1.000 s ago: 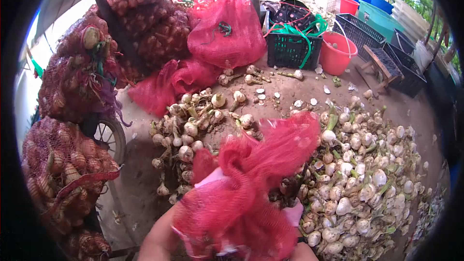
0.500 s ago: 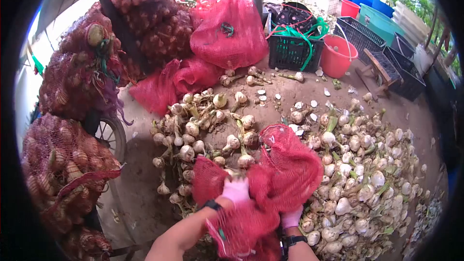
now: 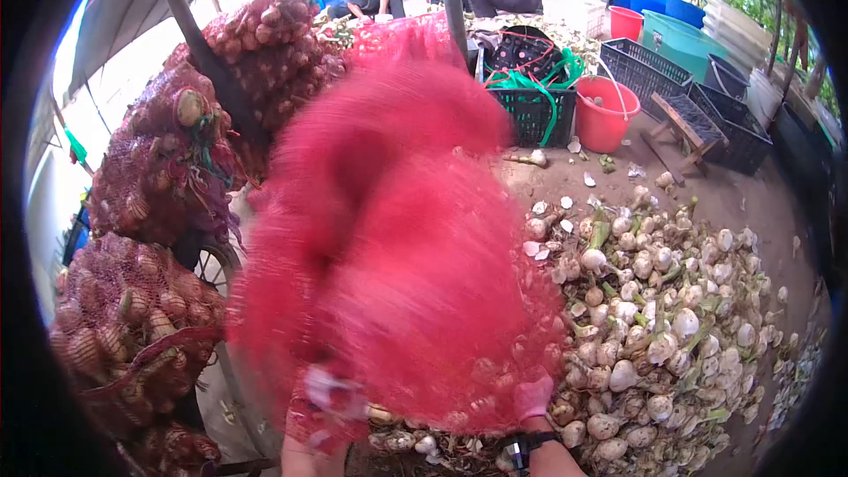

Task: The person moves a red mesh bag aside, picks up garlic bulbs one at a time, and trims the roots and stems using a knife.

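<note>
A red mesh bag (image 3: 415,274) is spread wide in front of me, smeared by motion, and covers much of the middle view. At its lower left edge my left hand (image 3: 329,396) is closed on the mesh, blurred and partly covered by it. My right hand (image 3: 533,398), in a pink glove, grips the bag's lower right edge. Garlic bulbs (image 3: 636,362) with cut stems lie heaped on the ground just right of that hand. More bulbs show faintly through and below the mesh; the ground behind the bag is hidden.
Filled mesh sacks (image 3: 132,309) are stacked at the left by a wheel (image 3: 216,267). Farther off stand a black crate (image 3: 528,115) with green straps, a red bucket (image 3: 604,115) and a small wooden stool (image 3: 689,132). Two people sit at the back.
The red bag has been lifted from low over the bulbs and spread out between both hands. It now hides the bulbs on the left and the red sacks behind.
</note>
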{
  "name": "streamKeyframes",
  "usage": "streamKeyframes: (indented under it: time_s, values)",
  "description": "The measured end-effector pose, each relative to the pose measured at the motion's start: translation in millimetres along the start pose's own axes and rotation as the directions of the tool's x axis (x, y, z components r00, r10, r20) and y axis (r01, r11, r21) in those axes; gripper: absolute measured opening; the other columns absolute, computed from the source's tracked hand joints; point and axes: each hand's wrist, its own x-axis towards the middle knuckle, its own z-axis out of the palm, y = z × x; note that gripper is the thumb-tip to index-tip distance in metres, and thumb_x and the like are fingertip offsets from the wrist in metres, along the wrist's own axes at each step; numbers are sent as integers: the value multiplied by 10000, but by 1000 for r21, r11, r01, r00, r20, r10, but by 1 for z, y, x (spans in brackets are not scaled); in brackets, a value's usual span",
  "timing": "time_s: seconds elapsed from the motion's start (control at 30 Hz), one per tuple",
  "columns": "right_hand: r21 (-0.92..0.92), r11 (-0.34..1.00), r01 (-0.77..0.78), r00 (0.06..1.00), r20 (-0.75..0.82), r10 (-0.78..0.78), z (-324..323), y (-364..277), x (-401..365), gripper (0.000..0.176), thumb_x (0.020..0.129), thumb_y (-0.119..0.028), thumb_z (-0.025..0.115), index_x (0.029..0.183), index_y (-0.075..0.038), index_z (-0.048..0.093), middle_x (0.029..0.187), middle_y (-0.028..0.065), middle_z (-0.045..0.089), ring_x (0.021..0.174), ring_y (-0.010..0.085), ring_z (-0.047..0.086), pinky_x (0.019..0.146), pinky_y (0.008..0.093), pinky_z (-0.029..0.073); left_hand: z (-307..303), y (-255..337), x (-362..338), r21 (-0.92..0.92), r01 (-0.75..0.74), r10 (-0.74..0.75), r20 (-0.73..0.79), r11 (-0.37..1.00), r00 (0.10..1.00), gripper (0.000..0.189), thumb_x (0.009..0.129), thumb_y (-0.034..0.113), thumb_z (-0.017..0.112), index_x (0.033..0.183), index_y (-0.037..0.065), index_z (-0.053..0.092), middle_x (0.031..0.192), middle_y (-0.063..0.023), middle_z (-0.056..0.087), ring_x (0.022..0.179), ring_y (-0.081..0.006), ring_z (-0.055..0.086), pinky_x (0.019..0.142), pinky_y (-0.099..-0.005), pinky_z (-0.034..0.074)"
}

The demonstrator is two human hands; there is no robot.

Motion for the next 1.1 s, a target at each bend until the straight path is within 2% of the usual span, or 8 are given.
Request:
streamKeyframes:
  time_s: [0.43,0.6,0.67,0.7,0.77,0.83,0.9,1.1]
  values:
    - [392,916,-80,996,60,61,-17,-81,-27,217,694,54,578,887,-28,631,794,56,657,703,146,595,665,238,457,-23,126,67,165,-396,428,-394,903,814,386,832,300,594,1132,59,619,1004,-99,688,902,-272,652,821,-365,514]
    - [853,143,-502,865,494,92,-14,-125,-27,223,684,55,577,886,-23,628,792,69,659,707,147,598,667,232,451,-63,171,164,204,-479,512,-496,854,702,375,837,294,589,1129,60,622,1005,-92,686,903,-255,651,819,-358,513]
    - [311,929,-201,979,31,201,-2,-27,-8,197,684,67,558,858,-11,611,738,43,616,655,141,557,631,257,448,-74,184,199,313,-486,577,-475,816,664,371,838,291,587,1127,61,623,1005,-89,686,903,-248,650,819,-355,513]
    - [-180,975,-129,991,-45,123,-6,-32,-9,192,687,80,548,848,-8,605,722,25,597,638,131,538,616,270,444,-90,188,214,706,-420,755,-247,570,608,369,839,290,586,1127,62,624,1006,-87,686,903,-245,650,818,-353,513]
    - [-88,995,-51,996,-79,44,-3,-9,-5,167,698,83,549,823,-19,594,694,-1,557,620,111,504,588,279,430,-115,196,234,910,-85,800,398,-405,448,365,841,287,584,1125,62,625,1006,-85,685,903,-238,649,818,-350,513]
    - [25,995,-96,994,-56,97,0,-14,-7,143,706,62,570,820,-21,594,698,5,566,625,108,513,590,273,431,-47,174,195,91,-525,423,-713,846,559,306,865,273,566,1086,74,637,1068,-94,648,1022,-213,596,890,-370,467]
    - [89,991,-101,993,-55,107,1,-5,-4,129,710,50,586,818,-20,594,698,13,573,627,114,524,590,270,432,-186,117,196,191,-344,387,-600,919,700,322,880,303,557,1110,79,573,1066,-85,623,1083,-248,555,919,-406,450]
    - [148,979,-141,989,-27,146,-2,-4,-6,243,670,119,562,860,-32,560,784,12,566,672,132,533,610,258,425,-71,-17,101,-339,105,-320,-676,935,663,396,952,385,499,1160,48,493,1104,-170,601,917,-244,608,744,-423,546]
